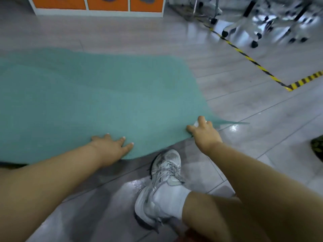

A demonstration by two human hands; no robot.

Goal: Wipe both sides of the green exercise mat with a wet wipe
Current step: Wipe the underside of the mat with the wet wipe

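Mat edge in hand, wiping unfinished

I had the left hand (pixel 111 145) flat with straight fingers on the green mat (pixel 97 102) spread on the floor (pixel 244 105); my right hand (pixel 204 131) gripped its near edge with a wet wipe (pixel 196 123); I judged the underside still unwiped

Left hand (pixel 111 145) flat, right hand (pixel 204 131) gripping

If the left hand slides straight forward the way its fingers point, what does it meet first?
The left hand lies flat on the green textured exercise mat, fingers pointing toward the right hand, which grips the mat's edge. Probably only more mat comes first, then that hand; depth is unclear.
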